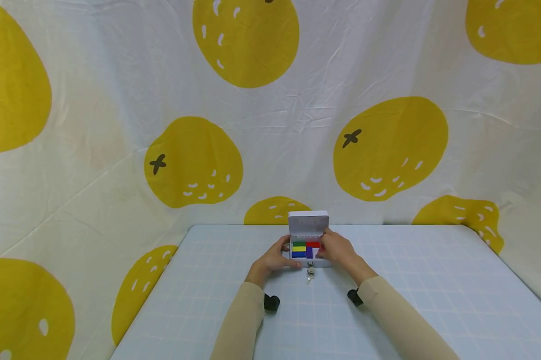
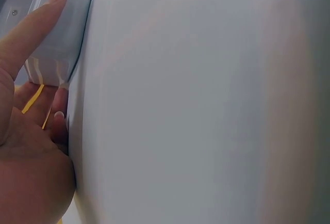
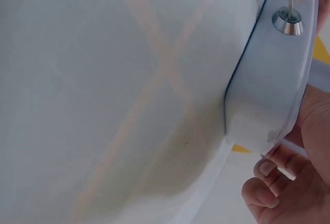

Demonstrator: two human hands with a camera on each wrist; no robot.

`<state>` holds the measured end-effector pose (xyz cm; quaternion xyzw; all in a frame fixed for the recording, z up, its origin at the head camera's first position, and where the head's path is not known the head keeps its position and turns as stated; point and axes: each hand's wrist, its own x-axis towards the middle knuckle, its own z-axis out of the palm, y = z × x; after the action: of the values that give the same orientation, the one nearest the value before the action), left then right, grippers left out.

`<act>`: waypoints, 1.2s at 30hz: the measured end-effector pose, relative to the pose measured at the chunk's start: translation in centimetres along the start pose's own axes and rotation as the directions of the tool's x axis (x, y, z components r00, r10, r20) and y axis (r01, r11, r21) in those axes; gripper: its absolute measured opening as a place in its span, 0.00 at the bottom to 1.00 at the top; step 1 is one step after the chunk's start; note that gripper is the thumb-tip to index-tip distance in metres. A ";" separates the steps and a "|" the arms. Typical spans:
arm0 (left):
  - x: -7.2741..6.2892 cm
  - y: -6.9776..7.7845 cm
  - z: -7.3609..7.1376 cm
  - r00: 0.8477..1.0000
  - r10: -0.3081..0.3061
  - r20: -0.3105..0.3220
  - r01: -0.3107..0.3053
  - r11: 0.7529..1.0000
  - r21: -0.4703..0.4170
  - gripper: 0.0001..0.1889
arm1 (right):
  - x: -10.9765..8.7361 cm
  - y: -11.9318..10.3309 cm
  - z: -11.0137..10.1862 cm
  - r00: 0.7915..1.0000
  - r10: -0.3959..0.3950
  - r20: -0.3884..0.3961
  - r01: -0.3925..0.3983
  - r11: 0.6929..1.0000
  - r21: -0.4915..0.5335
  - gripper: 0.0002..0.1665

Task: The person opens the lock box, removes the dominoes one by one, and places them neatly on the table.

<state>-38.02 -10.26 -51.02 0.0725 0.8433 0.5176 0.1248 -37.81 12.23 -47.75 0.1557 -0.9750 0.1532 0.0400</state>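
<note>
A small white metal cash box (image 1: 322, 263) stands on the table with its lid (image 1: 308, 224) raised. Green (image 1: 299, 244), yellow (image 1: 299, 249), blue (image 1: 299, 254), red (image 1: 313, 244) and purple (image 1: 309, 252) blocks lie inside. My left hand (image 1: 274, 257) grips the box's left end, thumb (image 2: 44, 20) along the front wall, other fingers round the side. Over the right part of the box is my right hand (image 1: 338, 248); two of its fingers (image 3: 265, 182) curl outside the right end. Its thumb and index tips reach inside, hidden by the wall in the right wrist view.
Keys (image 1: 310, 274) hang from the lock (image 3: 287, 21) on the box's front wall. A pale table (image 1: 207, 300) with a faint grid surrounds the box. Behind the table hangs a white cloth (image 1: 288, 150) printed with yellow fruit.
</note>
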 end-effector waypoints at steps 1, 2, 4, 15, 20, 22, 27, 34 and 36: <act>0.0 0.0 0.0 1.000 -0.001 0.000 0.001 1.000 -0.003 0.51 | 0.0 0.0 0.0 1.000 -0.001 0.001 0.001 1.000 0.010 0.18; 0.0 0.0 0.0 1.000 -0.001 0.001 0.001 1.000 -0.003 0.51 | 0.0 0.1 0.0 1.000 0.000 0.001 0.000 1.000 0.022 0.18; -0.1 0.0 0.0 1.000 0.002 0.004 -0.002 1.000 -0.010 0.51 | 0.2 0.3 0.2 1.000 0.001 0.011 -0.002 0.999 0.050 0.18; -0.5 0.3 0.0 1.000 -0.005 0.009 0.005 1.000 0.011 0.50 | 0.7 0.9 0.6 0.997 0.014 0.072 -0.024 0.989 0.147 0.18; -0.4 0.3 0.0 1.000 -0.003 0.009 0.003 1.000 0.000 0.50 | 0.8 0.7 0.7 0.998 0.022 0.059 -0.031 0.985 0.169 0.22; -0.4 0.2 -0.1 1.000 0.004 0.008 -0.004 1.000 -0.005 0.50 | 0.8 0.7 0.7 0.998 0.027 0.055 -0.037 0.983 0.181 0.23; -0.4 0.2 0.0 1.000 0.002 0.010 -0.002 1.000 -0.007 0.50 | 0.8 0.7 0.8 0.997 0.036 0.065 -0.048 0.978 0.201 0.21; -0.5 0.4 0.0 1.000 0.000 0.008 0.000 1.000 -0.006 0.51 | 0.7 0.8 0.7 0.996 0.027 0.087 -0.050 0.960 0.276 0.25; -0.5 0.3 0.0 1.000 0.005 0.011 -0.004 1.000 -0.014 0.50 | 0.7 0.9 0.7 0.996 0.007 0.085 -0.032 0.953 0.302 0.27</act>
<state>-37.55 -10.26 -50.63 0.0765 0.8389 0.5233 0.1289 -38.81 12.62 -48.63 0.1565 -0.9423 0.2946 -0.0263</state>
